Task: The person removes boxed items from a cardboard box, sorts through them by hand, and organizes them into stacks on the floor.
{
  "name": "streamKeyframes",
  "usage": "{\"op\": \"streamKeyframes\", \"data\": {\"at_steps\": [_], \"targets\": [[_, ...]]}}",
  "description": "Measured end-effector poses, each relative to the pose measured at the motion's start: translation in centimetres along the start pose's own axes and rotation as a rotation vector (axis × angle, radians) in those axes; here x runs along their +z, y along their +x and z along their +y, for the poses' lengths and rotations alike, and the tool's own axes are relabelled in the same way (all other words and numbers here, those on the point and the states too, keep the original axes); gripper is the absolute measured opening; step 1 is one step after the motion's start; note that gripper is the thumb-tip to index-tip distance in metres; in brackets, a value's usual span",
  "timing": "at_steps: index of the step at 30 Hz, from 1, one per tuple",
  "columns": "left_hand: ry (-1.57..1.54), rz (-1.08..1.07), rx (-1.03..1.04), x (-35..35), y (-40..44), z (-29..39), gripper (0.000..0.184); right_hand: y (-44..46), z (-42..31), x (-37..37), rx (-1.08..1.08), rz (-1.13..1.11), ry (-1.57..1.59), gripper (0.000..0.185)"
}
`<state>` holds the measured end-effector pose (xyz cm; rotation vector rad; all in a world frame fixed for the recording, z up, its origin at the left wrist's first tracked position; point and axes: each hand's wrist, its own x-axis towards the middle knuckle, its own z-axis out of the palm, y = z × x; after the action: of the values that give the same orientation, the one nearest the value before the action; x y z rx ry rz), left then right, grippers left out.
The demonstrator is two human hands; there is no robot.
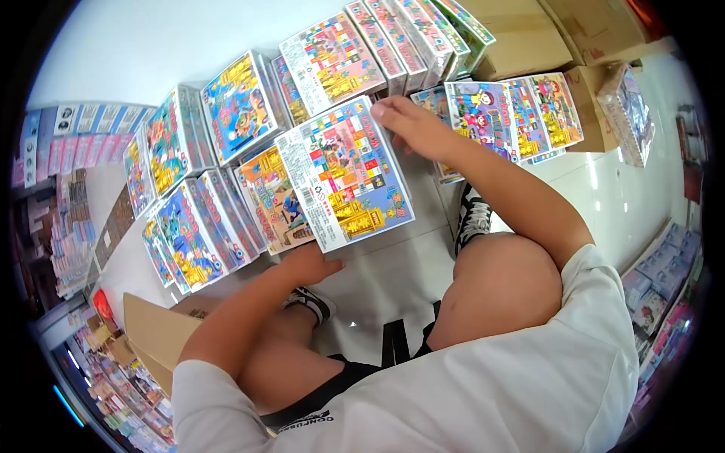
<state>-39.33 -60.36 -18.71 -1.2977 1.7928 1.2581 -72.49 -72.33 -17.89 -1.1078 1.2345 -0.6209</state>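
My right hand (410,124) grips the upper right corner of a flat game box (347,174), its thumb on the printed face. This box has a colourful board pattern, gold lettering and a white barcode strip, and it is tilted toward me. Just below its lower left edge is my left hand (308,264), one digit stretched out to the right. The other fingers are partly hidden by the boxes. An orange game box (273,200) stands behind and left of the gripped one, close to my left hand.
Rows of similar boxes (240,106) stand on the floor against a white surface. More game boxes (483,113) lean at the right, before cardboard cartons (521,38). An open carton (158,332) sits at my left. Stocked shelves (661,264) line the right side.
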Motion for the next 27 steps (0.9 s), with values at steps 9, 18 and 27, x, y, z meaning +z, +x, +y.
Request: {"op": "streamKeyframes", "data": {"at_steps": [9, 18, 27], "targets": [[-0.205, -0.283, 0.191, -8.2, -10.6, 12.2, 0.054, 1.7, 4.6, -7.4, -0.376, 0.983, -0.556, 0.102], [-0.511, 0.793, 0.375, -19.6, 0.8, 21.3, 0.052, 4.7, 3.7, -5.8, -0.621, 1.082, -0.575, 0.116], [-0.357, 0.748, 0.069, -23.3, 13.8, 20.7, 0.097, 5.6, 4.0, -7.0, -0.682, 1.073, -0.602, 0.101]]}}
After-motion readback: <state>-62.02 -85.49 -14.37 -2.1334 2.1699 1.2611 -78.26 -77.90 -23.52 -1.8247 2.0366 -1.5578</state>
